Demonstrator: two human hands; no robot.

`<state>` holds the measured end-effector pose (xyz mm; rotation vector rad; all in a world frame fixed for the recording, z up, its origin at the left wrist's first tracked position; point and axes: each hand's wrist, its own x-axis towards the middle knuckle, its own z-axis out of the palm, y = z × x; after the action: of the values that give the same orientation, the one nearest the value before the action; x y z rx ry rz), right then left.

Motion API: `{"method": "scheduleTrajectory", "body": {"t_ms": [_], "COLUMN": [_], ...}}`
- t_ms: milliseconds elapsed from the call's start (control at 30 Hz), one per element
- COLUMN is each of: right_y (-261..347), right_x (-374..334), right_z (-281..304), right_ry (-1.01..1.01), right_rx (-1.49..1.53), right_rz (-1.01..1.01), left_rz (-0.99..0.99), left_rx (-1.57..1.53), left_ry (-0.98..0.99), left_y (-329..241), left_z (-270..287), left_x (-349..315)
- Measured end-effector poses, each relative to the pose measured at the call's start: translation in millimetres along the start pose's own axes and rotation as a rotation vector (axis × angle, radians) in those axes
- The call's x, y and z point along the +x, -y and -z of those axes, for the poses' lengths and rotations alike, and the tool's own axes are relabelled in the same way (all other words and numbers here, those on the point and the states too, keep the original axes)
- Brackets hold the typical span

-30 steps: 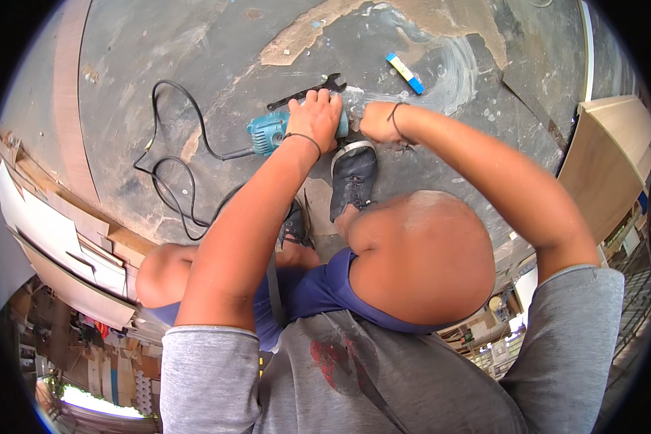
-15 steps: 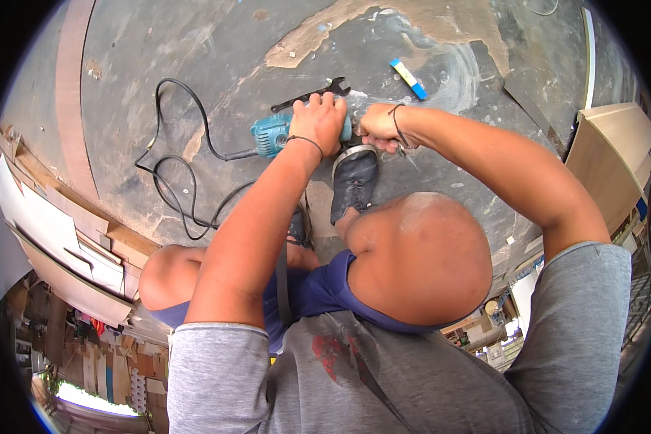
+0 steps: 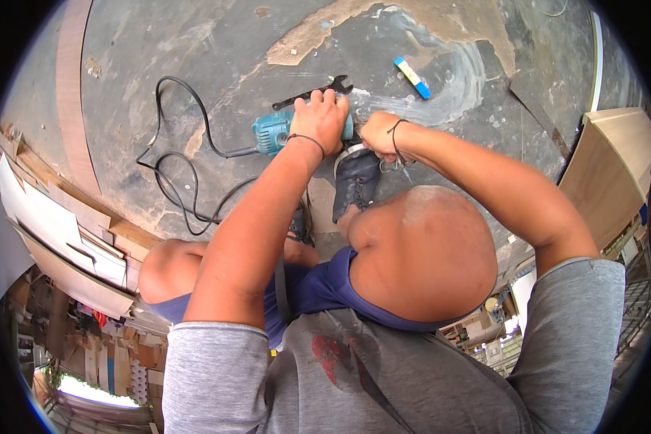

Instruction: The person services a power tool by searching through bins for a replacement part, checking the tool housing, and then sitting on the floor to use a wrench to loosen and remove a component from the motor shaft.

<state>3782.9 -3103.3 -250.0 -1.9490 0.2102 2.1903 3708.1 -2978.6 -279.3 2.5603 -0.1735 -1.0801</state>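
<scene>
My left hand (image 3: 320,121) is wrapped over a teal corded power tool (image 3: 270,134) lying on its side on the floor. Its vented end and black cord point left. At the tool's right end is my right hand (image 3: 380,134), its fingers closed; what they grip is mostly hidden. A thin grey metal piece (image 3: 405,172) sticks out below that wrist, and I cannot tell its kind. Just beyond my left hand lies a dark open-ended wrench (image 3: 338,84), partly behind the fingers. My dark shoe (image 3: 356,181) is right below the tool's right end.
The black cord (image 3: 168,173) loops over the worn grey floor at left. A small blue, white and yellow box (image 3: 413,78) lies beyond my right hand. White sheets (image 3: 47,206) and boards stand at the left; a wooden panel (image 3: 606,155) stands at the right.
My right hand has turned slightly at the tool's end, and its elbow has drawn in a little. My left hand stays on the tool.
</scene>
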Motion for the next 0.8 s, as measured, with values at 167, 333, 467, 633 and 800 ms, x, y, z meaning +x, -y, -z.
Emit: {"method": "scheduleTrajectory", "body": {"t_ms": [167,333,467,633,800], "right_y": [-16.7,-0.7,-48.9,-50.0,-65.8], "right_x": [21.3,0.8,18.3,21.5,14.0], "right_z": [-7.5,-4.1,-59.8,-68.9,-55.2], "right_ry": [0.059,0.031,-0.481,-0.544,-0.451], "right_rx": [-0.603,-0.258,-0.203,0.073,0.045], "right_rz": [0.283,0.055,0.458,0.349,0.375], "left_rz": [-0.002,0.006,0.017,-0.018,-0.008], "left_rx": [0.001,0.021,-0.005,0.009,0.003], "left_ry": [-0.017,0.022,-0.002,-0.084,-0.115], "left_y": [-2.7,-0.7,0.3,-4.4,-4.8], "left_z": [-0.6,1.1,-2.2,-2.6,-4.8], "left_x": [1.7,0.7,-2.5,-0.3,-3.0]}}
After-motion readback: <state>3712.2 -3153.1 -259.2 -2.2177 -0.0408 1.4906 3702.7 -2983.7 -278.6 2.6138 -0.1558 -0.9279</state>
